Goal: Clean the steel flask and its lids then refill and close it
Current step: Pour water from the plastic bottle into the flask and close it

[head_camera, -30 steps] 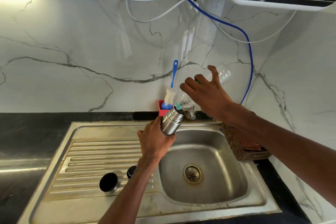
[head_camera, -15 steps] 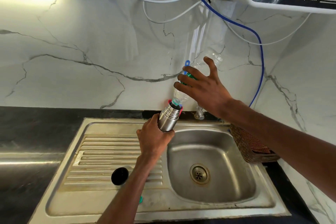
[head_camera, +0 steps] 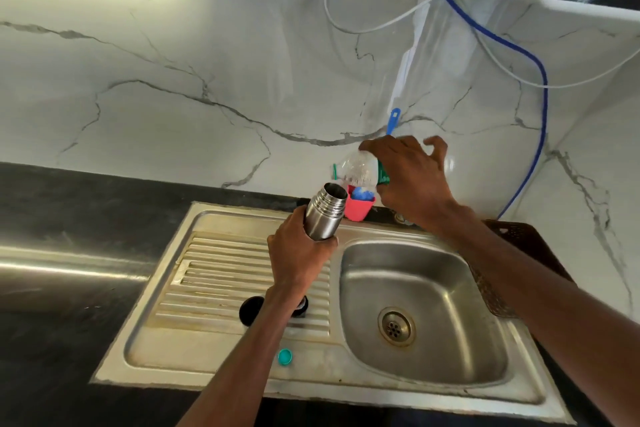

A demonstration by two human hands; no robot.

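The left hand (head_camera: 300, 253) grips the open flask (head_camera: 325, 212), tilted toward the bottle (head_camera: 358, 170) (to catch water). The right hand (head_camera: 412, 180) holds this bottle tipped — I judge a refill.

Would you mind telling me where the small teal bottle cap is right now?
In the head view, the teal cap lies on the sink's front ledge, just right of the left forearm and below the ribbed drainboard.

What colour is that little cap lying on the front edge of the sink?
The cap is teal green, seen in the head view.
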